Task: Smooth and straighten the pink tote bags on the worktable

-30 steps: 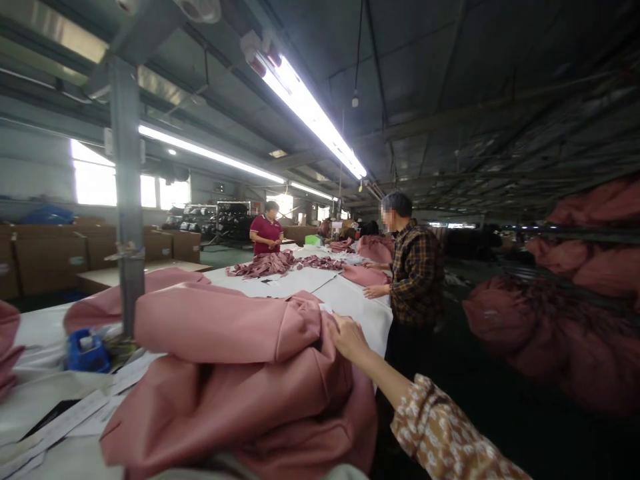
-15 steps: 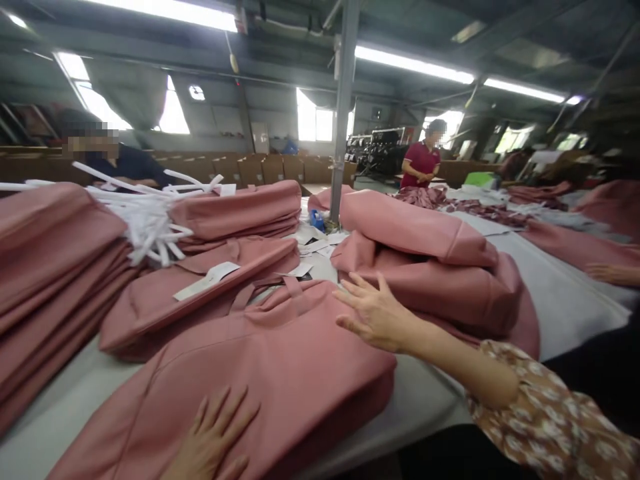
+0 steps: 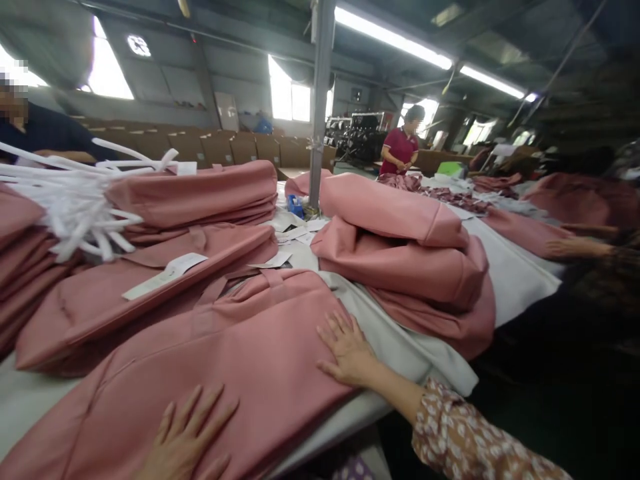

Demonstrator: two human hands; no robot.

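Observation:
A flat pink fabric bag (image 3: pixel 220 353) with handles lies on the white table (image 3: pixel 515 280) right in front of me. My left hand (image 3: pixel 187 437) rests flat on its near part, fingers spread. My right hand (image 3: pixel 347 350) lies flat on the bag's right edge, fingers apart, holding nothing. More pink bags (image 3: pixel 145 283) lie just behind it, one with a white paper label (image 3: pixel 165 275). To the right sits a heap of stuffed pink bags (image 3: pixel 415 267).
A stack of pink bags (image 3: pixel 195 193) with a bundle of white strips (image 3: pixel 75 200) stands at the left. A metal post (image 3: pixel 317 107) rises mid-table beside a blue tape dispenser (image 3: pixel 295 205). A person in dark clothes (image 3: pixel 45 133) is at far left, a person in red (image 3: pixel 400 150) farther back, another person's hand (image 3: pixel 575 248) at right.
The view swung left from the heap to the flat bag. My right hand left the heap and came down flat on the bag's right edge; my left hand stays pressed on it.

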